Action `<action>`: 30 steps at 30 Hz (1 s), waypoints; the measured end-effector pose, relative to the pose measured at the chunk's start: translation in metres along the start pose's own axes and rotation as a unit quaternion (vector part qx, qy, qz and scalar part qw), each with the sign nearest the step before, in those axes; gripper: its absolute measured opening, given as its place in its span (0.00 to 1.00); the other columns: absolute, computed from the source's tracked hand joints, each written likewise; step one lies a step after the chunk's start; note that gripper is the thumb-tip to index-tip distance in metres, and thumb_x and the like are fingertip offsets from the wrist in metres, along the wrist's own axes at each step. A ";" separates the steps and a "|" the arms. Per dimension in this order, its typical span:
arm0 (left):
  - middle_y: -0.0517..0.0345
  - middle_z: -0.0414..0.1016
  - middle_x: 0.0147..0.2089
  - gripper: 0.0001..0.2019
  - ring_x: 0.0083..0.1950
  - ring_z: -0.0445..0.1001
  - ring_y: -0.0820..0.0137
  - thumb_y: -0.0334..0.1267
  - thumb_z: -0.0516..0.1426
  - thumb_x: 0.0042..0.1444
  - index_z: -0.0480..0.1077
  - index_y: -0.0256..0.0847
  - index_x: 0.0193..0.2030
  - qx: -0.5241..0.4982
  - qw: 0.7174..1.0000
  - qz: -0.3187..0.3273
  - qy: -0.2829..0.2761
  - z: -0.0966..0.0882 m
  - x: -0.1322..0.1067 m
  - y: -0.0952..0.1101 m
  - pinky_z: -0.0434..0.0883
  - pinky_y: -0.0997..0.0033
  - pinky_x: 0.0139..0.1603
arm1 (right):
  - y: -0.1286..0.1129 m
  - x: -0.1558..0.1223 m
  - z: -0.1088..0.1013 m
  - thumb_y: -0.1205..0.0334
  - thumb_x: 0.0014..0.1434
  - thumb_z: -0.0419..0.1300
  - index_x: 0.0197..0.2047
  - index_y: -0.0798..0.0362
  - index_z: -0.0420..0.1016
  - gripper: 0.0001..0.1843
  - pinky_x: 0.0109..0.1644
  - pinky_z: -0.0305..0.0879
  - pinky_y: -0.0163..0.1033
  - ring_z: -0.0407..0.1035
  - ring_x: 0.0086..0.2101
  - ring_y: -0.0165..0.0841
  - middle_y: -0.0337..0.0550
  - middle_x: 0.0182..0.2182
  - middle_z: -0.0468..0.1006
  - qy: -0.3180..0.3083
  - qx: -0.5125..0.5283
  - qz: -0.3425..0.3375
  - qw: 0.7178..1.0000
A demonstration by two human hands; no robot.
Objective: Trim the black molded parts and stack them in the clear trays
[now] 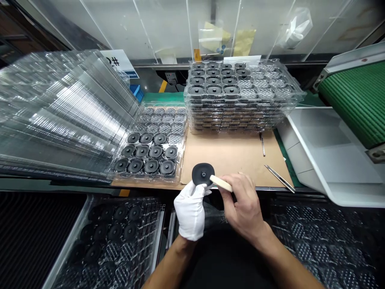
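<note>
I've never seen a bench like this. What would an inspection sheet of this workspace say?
Surface: brown paper on a bench.
Job's things: black speaker, with a cream stick against it.
Clutter: two tweezers on the paper, stacked trays of speakers, a part-filled tray, empty clear trays.
Grips: gloved left hand holds the speaker; bare right hand holds the stick.
Cables: nothing seen.
Surroundings: green belt, white chute, more trays below.
</note>
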State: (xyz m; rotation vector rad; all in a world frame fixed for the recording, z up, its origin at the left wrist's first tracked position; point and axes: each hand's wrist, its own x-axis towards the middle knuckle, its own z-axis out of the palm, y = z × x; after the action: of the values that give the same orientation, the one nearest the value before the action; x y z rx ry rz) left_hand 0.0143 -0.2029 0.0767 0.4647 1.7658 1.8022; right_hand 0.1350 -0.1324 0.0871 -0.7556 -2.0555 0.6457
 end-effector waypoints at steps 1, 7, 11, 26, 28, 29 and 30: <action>0.53 0.84 0.44 0.15 0.42 0.80 0.64 0.45 0.63 0.59 0.80 0.37 0.47 0.013 1.000 0.007 0.002 0.000 0.001 0.000 0.77 0.70 0.44 | -0.002 -0.002 0.003 0.69 0.66 0.58 0.52 0.50 0.71 0.12 0.58 0.65 0.54 0.70 0.43 0.39 0.46 0.42 0.78 -0.010 -0.013 -0.011 1.000; 0.58 0.82 0.38 0.09 0.37 0.77 0.70 0.41 0.63 0.59 0.80 0.39 0.42 0.063 0.997 0.013 0.036 -0.004 0.001 0.000 0.74 0.76 0.40 | -0.003 -0.009 0.010 0.71 0.66 0.54 0.51 0.50 0.70 0.12 0.59 0.63 0.55 0.69 0.42 0.39 0.46 0.41 0.77 -0.052 -0.029 -0.027 0.998; 0.59 0.80 0.35 0.10 0.35 0.76 0.70 0.42 0.63 0.59 0.80 0.38 0.42 0.048 0.998 -0.001 0.036 -0.006 -0.002 -0.003 0.74 0.75 0.39 | 0.001 -0.005 0.006 0.72 0.66 0.53 0.51 0.51 0.71 0.13 0.58 0.64 0.55 0.68 0.42 0.39 0.47 0.40 0.76 -0.027 -0.060 -0.013 0.998; 0.50 0.82 0.44 0.16 0.44 0.78 0.60 0.40 0.52 0.67 0.81 0.42 0.48 0.167 0.974 0.069 -0.133 -0.024 0.000 0.003 0.74 0.66 0.50 | 0.025 0.011 -0.021 0.76 0.64 0.51 0.53 0.47 0.71 0.20 0.59 0.61 0.55 0.66 0.45 0.38 0.44 0.45 0.76 -0.180 -0.028 -0.089 0.979; 0.50 0.82 0.44 0.15 0.45 0.78 0.61 0.40 0.52 0.67 0.81 0.43 0.48 0.172 0.967 0.054 -0.178 -0.028 0.001 0.001 0.74 0.66 0.50 | 0.027 0.020 -0.026 0.76 0.64 0.51 0.54 0.47 0.71 0.21 0.57 0.62 0.53 0.66 0.44 0.37 0.44 0.45 0.77 -0.228 -0.009 -0.131 0.965; 0.51 0.82 0.45 0.15 0.45 0.78 0.61 0.40 0.52 0.67 0.81 0.43 0.47 0.171 0.964 0.051 -0.199 -0.030 0.001 -0.001 0.74 0.66 0.51 | 0.027 0.025 -0.028 0.76 0.64 0.51 0.54 0.46 0.71 0.21 0.56 0.63 0.51 0.66 0.43 0.37 0.43 0.45 0.78 -0.250 -0.003 -0.149 0.957; 0.51 0.82 0.45 0.15 0.44 0.79 0.62 0.40 0.52 0.66 0.81 0.43 0.47 0.167 0.961 0.052 -0.216 -0.031 0.000 -0.003 0.74 0.65 0.51 | 0.026 0.030 -0.028 0.76 0.64 0.52 0.54 0.46 0.72 0.20 0.55 0.63 0.51 0.66 0.43 0.37 0.42 0.45 0.78 -0.270 0.001 -0.166 0.949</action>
State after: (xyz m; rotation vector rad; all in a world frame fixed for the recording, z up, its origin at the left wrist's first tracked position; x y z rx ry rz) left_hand -0.0043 -0.2275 0.0718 1.0208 1.7509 1.3302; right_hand 0.1514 -0.0886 0.0996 -0.2211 -2.6000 0.7105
